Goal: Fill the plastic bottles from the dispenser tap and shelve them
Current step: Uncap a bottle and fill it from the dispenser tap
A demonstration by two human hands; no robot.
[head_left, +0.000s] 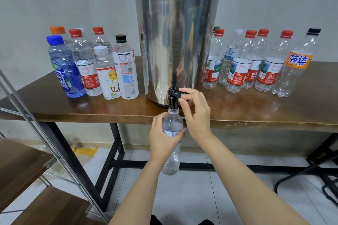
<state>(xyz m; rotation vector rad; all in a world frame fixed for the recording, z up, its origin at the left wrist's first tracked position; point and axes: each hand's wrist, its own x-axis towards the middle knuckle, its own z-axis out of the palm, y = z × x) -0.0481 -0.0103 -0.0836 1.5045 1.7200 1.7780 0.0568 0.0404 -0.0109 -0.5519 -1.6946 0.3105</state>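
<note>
Item: plastic bottle (172, 126), clear, thin-walled, uncapped
Position: upright in the air just below the tabletop (73, 107) front edge, mouth directly under the tap (173, 97) spout
Left grip (162, 139): wrapped round the bottle's upper body at the label band, fingers behind, thumb side facing the camera
Right grip (196, 113): pinching the black tap lever (183, 93) between thumb and fingertips
Dispenser (175, 42): tall steel drum with black top band, standing at the tabletop's front edge, tap overhanging
Fill level: hard to read through the clear wall; judged partly filled
Handling, empty: very light, walls soft, prone to buckling under a hard squeeze
Handling, full: noticeably heavier, stiffer, likely slick if splashed
Best hold: round the shoulder or label band, where the wall is firmest; moderate squeeze only while uncapped, to avoid pushing water out of the neck
Risk: mouth drifting off the spout, overflow if the lever stays open too long
Stock, left of dispenser: capped bottles (91, 69) standing close together, apparently filled
Stock, right of dispenser: capped bottles (256, 64) in a row, apparently empty, easily knocked over
Shelf (22, 166): wooden boards in a metal frame, lower left, near the tabletop
Stage: filling in hand; capping and shelving not yet done
</note>
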